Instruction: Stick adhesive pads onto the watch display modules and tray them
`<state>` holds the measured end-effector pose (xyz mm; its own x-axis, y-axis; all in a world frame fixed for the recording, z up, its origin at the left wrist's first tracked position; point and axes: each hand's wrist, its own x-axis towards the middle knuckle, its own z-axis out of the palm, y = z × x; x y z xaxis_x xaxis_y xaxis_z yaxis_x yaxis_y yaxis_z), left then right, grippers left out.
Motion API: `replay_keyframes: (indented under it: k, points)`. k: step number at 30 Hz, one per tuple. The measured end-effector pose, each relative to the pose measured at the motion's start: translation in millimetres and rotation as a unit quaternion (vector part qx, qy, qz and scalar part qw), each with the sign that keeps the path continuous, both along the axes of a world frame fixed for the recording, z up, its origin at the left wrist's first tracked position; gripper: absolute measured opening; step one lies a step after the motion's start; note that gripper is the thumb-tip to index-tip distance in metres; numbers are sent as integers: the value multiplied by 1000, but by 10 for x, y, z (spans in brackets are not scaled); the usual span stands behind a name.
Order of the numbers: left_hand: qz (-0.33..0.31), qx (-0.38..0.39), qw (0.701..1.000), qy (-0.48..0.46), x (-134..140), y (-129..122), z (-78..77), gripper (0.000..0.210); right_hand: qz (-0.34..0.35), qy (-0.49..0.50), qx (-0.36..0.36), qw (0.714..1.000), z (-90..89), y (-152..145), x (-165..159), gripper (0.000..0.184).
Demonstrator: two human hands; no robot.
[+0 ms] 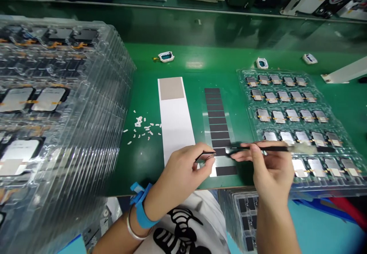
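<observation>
My left hand [190, 166], with a blue strap on the wrist, is closed in a pinch on a thin black strip [205, 153]. In my right hand [271, 166] is a pair of black tweezers [272, 148] with pale wrapping towards its rear end. The tweezers' tips point left, close to the strip and to my left fingertips; whether they touch cannot be made out. Under both hands lies a clear sheet [205, 131] bearing a column of black rectangular stickers [219, 132]. Beside it is a long white paper strip [175, 126] with a grey-beige patch at its far end.
A tall stack of clear trays [114, 93] rises at left. At right lies a clear tray [252, 126] of silvery parts with orange tabs. Small white scraps [139, 122] are scattered left of the paper. Several small white-rimmed cases [166, 57] sit farther back, below a shelf [172, 3].
</observation>
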<state>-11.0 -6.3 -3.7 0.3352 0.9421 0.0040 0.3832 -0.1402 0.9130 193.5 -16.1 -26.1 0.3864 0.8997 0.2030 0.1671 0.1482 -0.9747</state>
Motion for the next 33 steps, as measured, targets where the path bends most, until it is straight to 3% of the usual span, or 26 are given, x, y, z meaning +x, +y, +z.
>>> replay_keyframes:
  k: [5, 9, 12, 18, 33]
  points:
    - [34, 32, 999, -20, -181, 8, 39, 20, -49, 20, 116, 992, 283, -55, -368, 15]
    - [39, 85, 995, -24, -253, 4, 33, 27, 53, 60, 164, 983, 425, -74, -814, 22]
    - [73, 112, 991, -23, -248, -1, 12, 35, 78, 55, 172, 980, 401, -58, -1031, 27]
    - [123, 115, 986, -10, -227, 3, -15, 39, 40, 56, 194, 979, 334, -5, -1179, 24]
    - [84, 96, 991, -48, -290, -32, -7, 46, 12, 33, 202, 979, 290, 35, -1283, 23]
